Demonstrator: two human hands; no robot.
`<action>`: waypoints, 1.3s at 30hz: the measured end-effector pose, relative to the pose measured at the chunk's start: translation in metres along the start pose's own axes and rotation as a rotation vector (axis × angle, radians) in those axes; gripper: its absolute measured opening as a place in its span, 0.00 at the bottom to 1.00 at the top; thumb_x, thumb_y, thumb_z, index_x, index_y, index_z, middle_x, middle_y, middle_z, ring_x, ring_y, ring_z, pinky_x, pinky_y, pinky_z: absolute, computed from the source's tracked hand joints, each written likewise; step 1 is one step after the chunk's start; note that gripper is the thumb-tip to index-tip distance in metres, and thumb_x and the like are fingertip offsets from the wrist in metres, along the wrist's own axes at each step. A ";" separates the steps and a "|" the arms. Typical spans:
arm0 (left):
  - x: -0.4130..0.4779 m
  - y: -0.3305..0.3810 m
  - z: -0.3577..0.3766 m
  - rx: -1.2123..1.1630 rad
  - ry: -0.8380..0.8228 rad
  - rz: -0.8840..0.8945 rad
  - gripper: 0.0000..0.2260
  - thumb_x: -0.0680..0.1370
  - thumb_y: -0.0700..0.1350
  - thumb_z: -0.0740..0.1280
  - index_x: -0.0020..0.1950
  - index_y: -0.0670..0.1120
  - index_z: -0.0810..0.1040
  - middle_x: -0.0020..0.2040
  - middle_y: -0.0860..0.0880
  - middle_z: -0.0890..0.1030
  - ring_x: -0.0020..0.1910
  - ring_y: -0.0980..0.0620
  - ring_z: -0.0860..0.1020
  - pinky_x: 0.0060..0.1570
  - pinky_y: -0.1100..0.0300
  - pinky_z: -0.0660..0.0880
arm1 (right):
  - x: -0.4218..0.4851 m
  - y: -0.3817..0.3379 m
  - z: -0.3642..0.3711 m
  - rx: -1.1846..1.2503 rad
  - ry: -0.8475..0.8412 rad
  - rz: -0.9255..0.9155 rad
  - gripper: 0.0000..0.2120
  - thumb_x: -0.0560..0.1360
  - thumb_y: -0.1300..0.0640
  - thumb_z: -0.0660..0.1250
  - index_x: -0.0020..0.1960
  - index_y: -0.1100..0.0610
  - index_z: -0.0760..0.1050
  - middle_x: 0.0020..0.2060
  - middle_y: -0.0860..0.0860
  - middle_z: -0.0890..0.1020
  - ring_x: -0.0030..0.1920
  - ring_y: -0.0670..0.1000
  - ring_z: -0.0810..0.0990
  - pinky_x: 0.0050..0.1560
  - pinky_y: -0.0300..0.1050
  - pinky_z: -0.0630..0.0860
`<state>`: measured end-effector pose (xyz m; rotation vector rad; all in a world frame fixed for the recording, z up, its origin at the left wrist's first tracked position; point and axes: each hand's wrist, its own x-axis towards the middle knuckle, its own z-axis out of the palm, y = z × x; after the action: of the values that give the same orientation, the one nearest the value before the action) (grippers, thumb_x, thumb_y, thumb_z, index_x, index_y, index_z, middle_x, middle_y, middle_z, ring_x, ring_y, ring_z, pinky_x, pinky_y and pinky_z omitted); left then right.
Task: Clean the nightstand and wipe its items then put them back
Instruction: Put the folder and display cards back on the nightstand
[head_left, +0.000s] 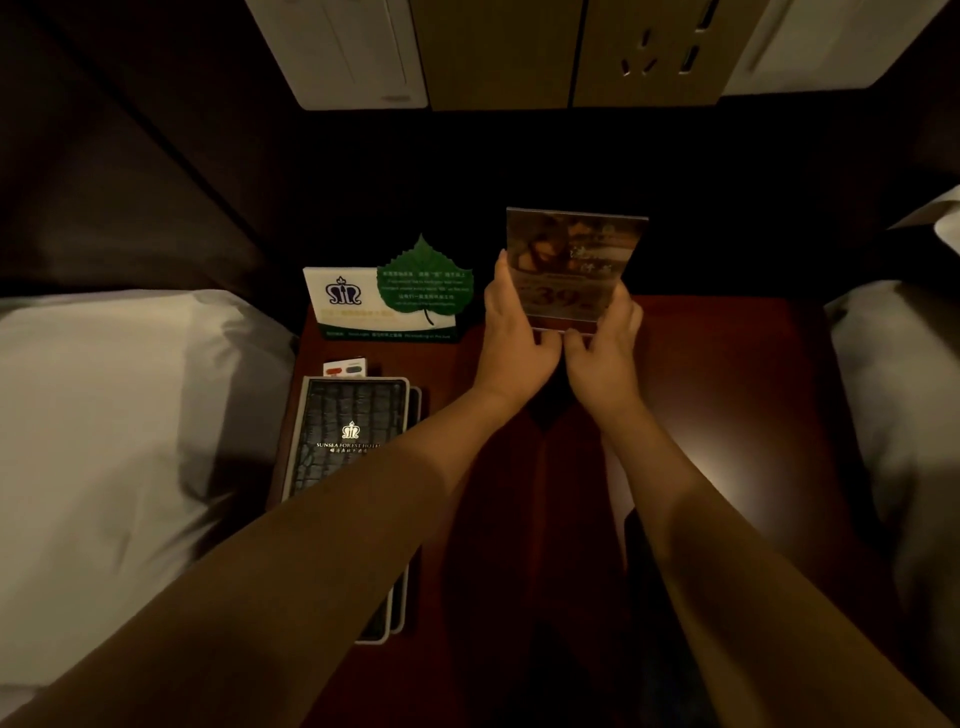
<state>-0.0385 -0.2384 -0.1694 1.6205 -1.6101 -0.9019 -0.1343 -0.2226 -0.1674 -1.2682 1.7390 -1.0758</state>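
A clear acrylic sign stand (574, 260) with a printed card stands upright at the back middle of the dark red nightstand (727, 374). My left hand (511, 332) grips its left edge and my right hand (605, 345) grips its lower right edge, thumbs meeting at its base. A white card stand with a green leaf card (395, 301) stands to the left. A black leather folder (345, 441) lies flat along the nightstand's left side, partly under my left forearm.
White pillows lie on beds at the left (114, 426) and the right (904, 395). A small card with red and blue marks (345, 368) sits behind the folder. A wall panel with switches and sockets (519, 52) is above the nightstand.
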 end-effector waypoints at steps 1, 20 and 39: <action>0.001 0.001 0.001 -0.003 0.000 -0.005 0.39 0.74 0.40 0.66 0.76 0.43 0.43 0.71 0.41 0.60 0.69 0.47 0.64 0.57 0.72 0.61 | 0.000 0.000 0.000 0.002 0.000 -0.003 0.31 0.74 0.69 0.59 0.73 0.58 0.52 0.67 0.58 0.60 0.62 0.44 0.64 0.55 0.25 0.65; 0.025 -0.076 -0.182 0.180 0.131 -0.474 0.46 0.63 0.39 0.78 0.74 0.43 0.54 0.69 0.39 0.69 0.69 0.40 0.68 0.67 0.43 0.68 | -0.034 -0.033 0.037 -0.256 0.286 0.213 0.37 0.69 0.52 0.72 0.70 0.62 0.58 0.67 0.60 0.65 0.67 0.59 0.64 0.66 0.53 0.66; 0.039 -0.082 -0.151 0.208 0.213 -0.379 0.36 0.63 0.42 0.79 0.65 0.40 0.66 0.63 0.41 0.75 0.61 0.43 0.75 0.59 0.49 0.74 | -0.047 -0.038 0.085 -0.209 -0.133 0.001 0.26 0.74 0.63 0.63 0.70 0.60 0.62 0.67 0.57 0.68 0.67 0.54 0.63 0.68 0.42 0.62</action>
<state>0.1327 -0.2776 -0.1584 2.1386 -1.3073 -0.7300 -0.0324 -0.2012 -0.1622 -1.4314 1.7850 -0.8049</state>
